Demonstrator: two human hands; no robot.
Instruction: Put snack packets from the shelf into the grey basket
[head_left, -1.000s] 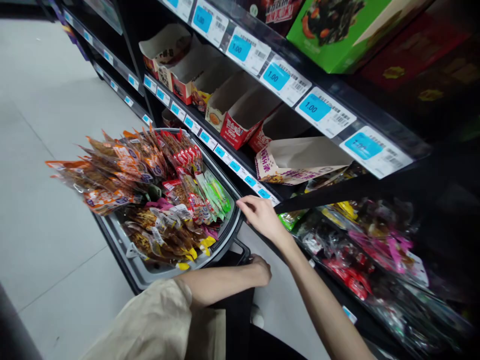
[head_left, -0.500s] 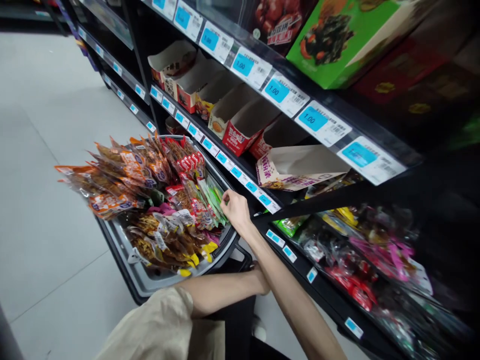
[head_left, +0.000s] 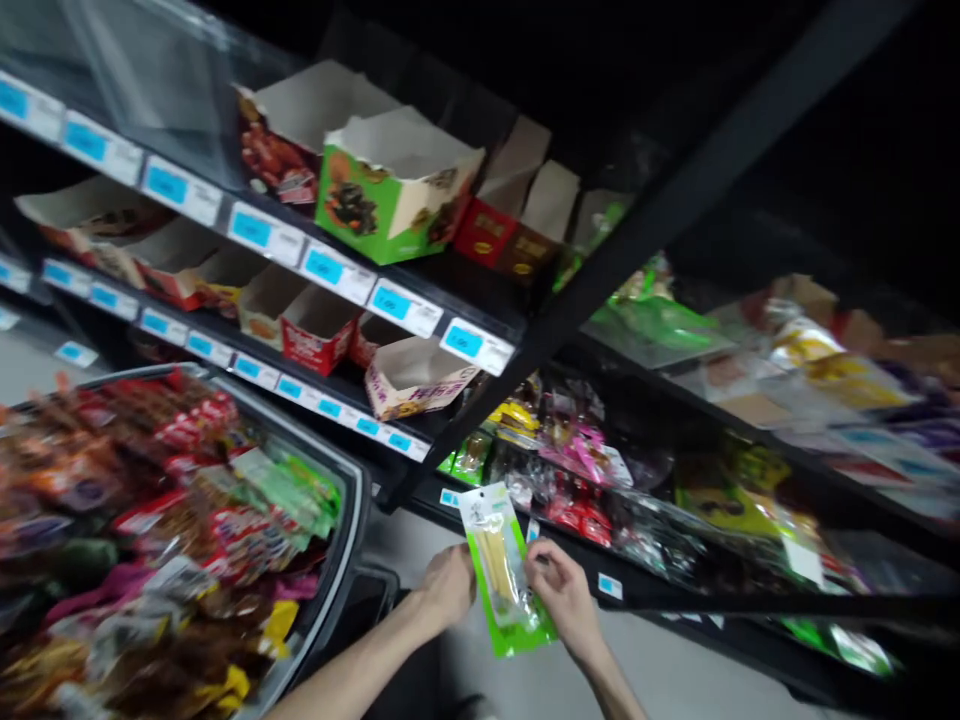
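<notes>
Both hands hold a green snack packet with pale sticks showing through its clear window. My left hand grips its left edge with curled fingers. My right hand pinches its right edge. The packet is upright in front of the lower shelf, to the right of the grey basket piled with several snack packets.
Dark store shelves run across the view with blue price tags on their edges. Open cardboard display boxes stand on the upper shelves. Bagged snacks fill the lower right shelves. A black diagonal bar crosses the shelving. Grey floor lies below.
My right hand took a green packet out of the basket and both hands now hold it. The view swung up and to the right along the shelves.
</notes>
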